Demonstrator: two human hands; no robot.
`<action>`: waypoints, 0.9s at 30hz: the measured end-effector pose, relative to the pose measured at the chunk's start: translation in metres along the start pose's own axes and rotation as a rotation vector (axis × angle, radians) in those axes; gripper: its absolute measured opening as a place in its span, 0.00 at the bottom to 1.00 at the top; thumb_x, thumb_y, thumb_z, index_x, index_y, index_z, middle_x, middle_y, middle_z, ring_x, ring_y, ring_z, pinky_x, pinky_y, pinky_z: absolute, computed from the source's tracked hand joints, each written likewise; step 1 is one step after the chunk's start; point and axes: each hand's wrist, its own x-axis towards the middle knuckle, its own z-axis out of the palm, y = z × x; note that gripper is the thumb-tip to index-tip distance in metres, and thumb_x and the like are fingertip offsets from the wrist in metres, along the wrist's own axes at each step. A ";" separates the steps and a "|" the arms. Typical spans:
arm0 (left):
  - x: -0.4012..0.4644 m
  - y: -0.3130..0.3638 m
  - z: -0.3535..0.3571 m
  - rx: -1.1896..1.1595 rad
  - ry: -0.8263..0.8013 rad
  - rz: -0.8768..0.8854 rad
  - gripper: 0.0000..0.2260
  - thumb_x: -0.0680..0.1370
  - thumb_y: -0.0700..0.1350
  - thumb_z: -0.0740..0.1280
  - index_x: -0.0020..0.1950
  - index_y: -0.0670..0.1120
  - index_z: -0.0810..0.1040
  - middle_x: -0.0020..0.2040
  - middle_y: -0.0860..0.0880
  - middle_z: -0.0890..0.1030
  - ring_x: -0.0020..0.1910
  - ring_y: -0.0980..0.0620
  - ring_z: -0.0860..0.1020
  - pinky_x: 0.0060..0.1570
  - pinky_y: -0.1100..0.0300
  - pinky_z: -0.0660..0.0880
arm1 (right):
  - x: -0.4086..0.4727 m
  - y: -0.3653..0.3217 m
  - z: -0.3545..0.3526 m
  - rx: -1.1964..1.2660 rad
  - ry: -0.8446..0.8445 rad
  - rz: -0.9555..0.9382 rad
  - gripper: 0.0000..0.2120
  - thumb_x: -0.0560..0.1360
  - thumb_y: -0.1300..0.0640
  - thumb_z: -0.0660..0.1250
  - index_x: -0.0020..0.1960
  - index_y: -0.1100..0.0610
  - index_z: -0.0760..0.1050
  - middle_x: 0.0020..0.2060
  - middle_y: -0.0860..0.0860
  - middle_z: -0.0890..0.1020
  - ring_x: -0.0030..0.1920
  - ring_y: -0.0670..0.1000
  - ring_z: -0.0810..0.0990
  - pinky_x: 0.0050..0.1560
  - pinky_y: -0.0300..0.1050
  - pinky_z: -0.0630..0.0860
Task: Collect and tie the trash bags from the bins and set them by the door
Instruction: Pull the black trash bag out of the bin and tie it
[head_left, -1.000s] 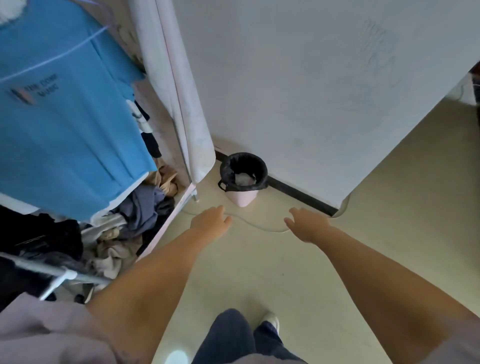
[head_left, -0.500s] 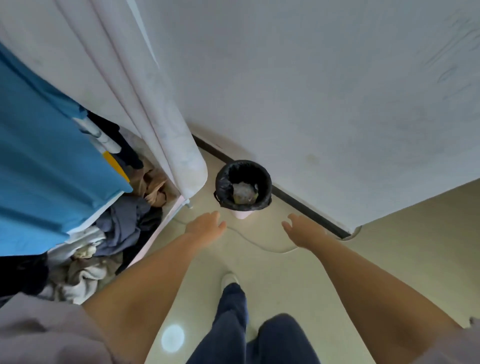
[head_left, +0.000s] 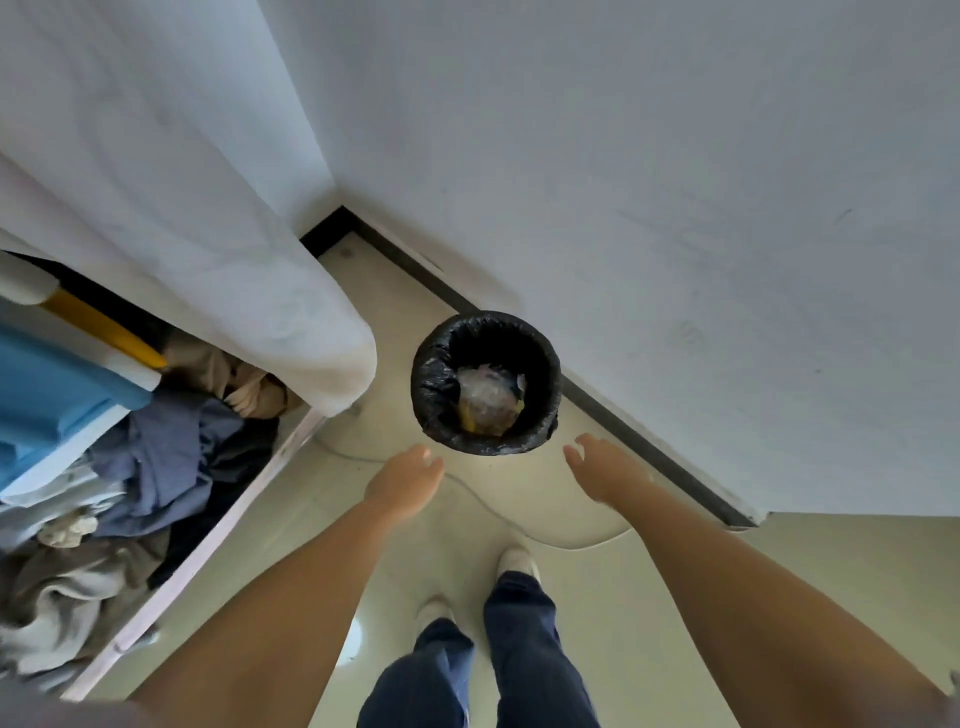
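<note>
Change: bin (head_left: 485, 382) now nearer, just ahead of both hands.
Left hand (head_left: 405, 480): relaxed, empty.
Right hand (head_left: 605, 467): fingers spread, empty.
Black bag (head_left: 431, 384): untouched.

The bin (head_left: 485, 384), lined with a black trash bag (head_left: 431, 387), stands on bare floor (head_left: 587, 499) just beside the wall (head_left: 675, 208), which closes off its far and right sides. Left of the bin hangs a white curtain (head_left: 249, 291), with a floor gap between. Beyond it a clothes pile (head_left: 171, 441) blocks passage. The near side is free floor, crossed by a thin cable (head_left: 488, 506), where the left hand (head_left: 408, 480) and right hand (head_left: 605, 470) hover, both clear of the rim.
</note>
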 end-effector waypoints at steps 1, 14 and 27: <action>0.018 0.000 0.008 -0.037 0.015 -0.020 0.19 0.81 0.52 0.54 0.67 0.44 0.70 0.66 0.44 0.75 0.64 0.44 0.73 0.60 0.52 0.70 | 0.018 0.004 0.004 0.022 0.007 0.009 0.24 0.81 0.44 0.47 0.72 0.56 0.62 0.68 0.56 0.72 0.66 0.58 0.71 0.65 0.53 0.69; 0.224 -0.057 0.100 -0.943 0.170 -0.386 0.20 0.82 0.54 0.51 0.62 0.41 0.69 0.58 0.39 0.74 0.57 0.40 0.75 0.56 0.47 0.76 | 0.216 0.030 0.109 0.762 0.106 0.189 0.23 0.81 0.47 0.44 0.65 0.61 0.67 0.57 0.59 0.76 0.54 0.61 0.78 0.51 0.56 0.79; 0.304 -0.077 0.100 -1.580 -0.063 -0.263 0.12 0.80 0.49 0.59 0.56 0.44 0.76 0.54 0.45 0.78 0.50 0.45 0.78 0.44 0.53 0.76 | 0.310 0.048 0.132 1.734 -0.004 0.188 0.19 0.80 0.54 0.59 0.67 0.62 0.70 0.61 0.58 0.78 0.53 0.60 0.80 0.42 0.50 0.79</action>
